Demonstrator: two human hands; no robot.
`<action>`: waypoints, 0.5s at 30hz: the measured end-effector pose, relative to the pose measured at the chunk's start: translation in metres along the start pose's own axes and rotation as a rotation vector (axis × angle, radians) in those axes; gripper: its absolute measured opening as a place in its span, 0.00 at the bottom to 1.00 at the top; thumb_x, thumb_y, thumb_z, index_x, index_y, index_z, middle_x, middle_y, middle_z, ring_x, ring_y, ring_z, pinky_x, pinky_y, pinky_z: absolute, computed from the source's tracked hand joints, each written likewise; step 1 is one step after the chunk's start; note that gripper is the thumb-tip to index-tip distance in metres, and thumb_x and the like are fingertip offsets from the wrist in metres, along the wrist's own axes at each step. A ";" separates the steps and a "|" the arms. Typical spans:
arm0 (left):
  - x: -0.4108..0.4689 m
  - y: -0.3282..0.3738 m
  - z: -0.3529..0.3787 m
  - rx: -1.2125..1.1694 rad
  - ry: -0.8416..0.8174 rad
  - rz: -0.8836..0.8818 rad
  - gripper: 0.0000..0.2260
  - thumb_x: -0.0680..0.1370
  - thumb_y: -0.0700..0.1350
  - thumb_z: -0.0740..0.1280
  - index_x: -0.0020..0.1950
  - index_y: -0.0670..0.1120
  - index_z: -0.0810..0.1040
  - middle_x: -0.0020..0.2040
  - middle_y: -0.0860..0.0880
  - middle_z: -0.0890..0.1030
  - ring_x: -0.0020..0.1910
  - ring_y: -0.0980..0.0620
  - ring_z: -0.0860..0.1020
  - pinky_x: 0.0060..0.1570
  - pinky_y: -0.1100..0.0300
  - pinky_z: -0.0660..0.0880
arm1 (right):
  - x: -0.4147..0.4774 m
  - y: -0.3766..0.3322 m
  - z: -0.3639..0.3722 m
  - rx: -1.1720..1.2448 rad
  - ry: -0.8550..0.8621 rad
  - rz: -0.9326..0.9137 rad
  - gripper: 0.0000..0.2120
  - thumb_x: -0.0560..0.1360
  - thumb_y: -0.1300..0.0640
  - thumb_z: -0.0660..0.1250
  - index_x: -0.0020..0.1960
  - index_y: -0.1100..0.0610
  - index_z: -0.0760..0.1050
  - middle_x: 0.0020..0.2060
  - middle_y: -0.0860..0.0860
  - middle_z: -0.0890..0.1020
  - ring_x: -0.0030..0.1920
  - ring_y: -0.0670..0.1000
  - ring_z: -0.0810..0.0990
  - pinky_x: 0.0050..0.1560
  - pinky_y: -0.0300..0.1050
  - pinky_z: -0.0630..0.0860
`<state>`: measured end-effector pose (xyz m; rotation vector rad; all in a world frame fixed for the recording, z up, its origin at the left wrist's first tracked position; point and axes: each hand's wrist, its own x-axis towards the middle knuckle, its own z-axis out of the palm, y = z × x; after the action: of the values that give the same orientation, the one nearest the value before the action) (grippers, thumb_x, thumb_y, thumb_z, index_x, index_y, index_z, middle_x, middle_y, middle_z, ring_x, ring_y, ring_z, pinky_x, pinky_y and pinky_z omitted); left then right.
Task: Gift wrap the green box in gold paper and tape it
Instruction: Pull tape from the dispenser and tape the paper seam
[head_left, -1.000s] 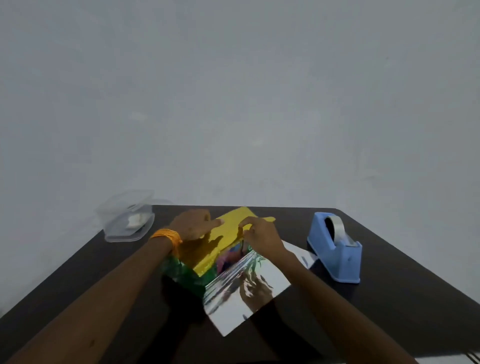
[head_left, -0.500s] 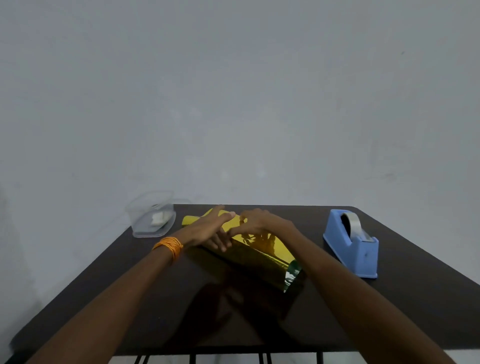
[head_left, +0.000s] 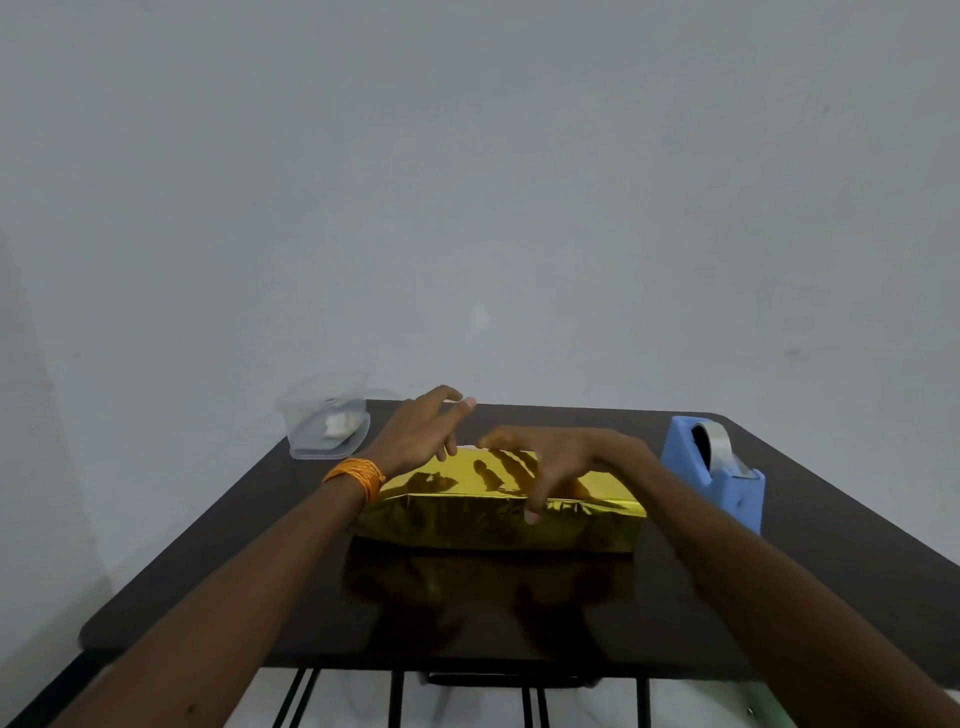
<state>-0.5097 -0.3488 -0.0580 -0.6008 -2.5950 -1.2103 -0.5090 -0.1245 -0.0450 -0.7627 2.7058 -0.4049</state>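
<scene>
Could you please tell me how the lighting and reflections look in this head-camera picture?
Head view: the light is dim, flat and bluish. The gold paper mirrors the right hand as dark streaks on its top, with only mild highlights along its front crease. The glossy table reflects the gold just below it.

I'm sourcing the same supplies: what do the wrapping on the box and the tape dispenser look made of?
Wrapping: seemingly metallic gold foil paper, glossy; it shows mirror-like reflections and sharp creases. Tape dispenser: likely moulded blue plastic, matte, uniform colour.
</scene>
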 end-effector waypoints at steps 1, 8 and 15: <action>0.001 0.001 0.001 0.015 0.022 0.016 0.20 0.82 0.59 0.56 0.66 0.48 0.73 0.37 0.48 0.83 0.37 0.51 0.82 0.41 0.61 0.75 | -0.004 0.001 -0.001 0.017 -0.011 -0.015 0.51 0.65 0.54 0.82 0.79 0.49 0.55 0.77 0.46 0.60 0.76 0.51 0.57 0.74 0.50 0.61; 0.008 -0.020 0.012 0.379 -0.168 -0.036 0.25 0.80 0.61 0.59 0.71 0.47 0.70 0.67 0.46 0.76 0.64 0.45 0.74 0.63 0.46 0.71 | -0.012 0.003 0.006 0.155 0.078 0.019 0.49 0.66 0.47 0.80 0.79 0.50 0.57 0.78 0.49 0.62 0.78 0.54 0.58 0.73 0.52 0.60; 0.006 -0.031 0.012 0.380 -0.254 -0.050 0.23 0.81 0.63 0.55 0.57 0.48 0.79 0.51 0.50 0.80 0.54 0.48 0.77 0.58 0.48 0.74 | -0.021 0.010 0.004 0.292 0.132 0.006 0.43 0.68 0.40 0.74 0.77 0.48 0.61 0.75 0.51 0.68 0.75 0.53 0.65 0.73 0.52 0.65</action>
<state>-0.5292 -0.3559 -0.0850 -0.6453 -2.9583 -0.6546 -0.4949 -0.1058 -0.0480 -0.6645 2.6798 -0.8535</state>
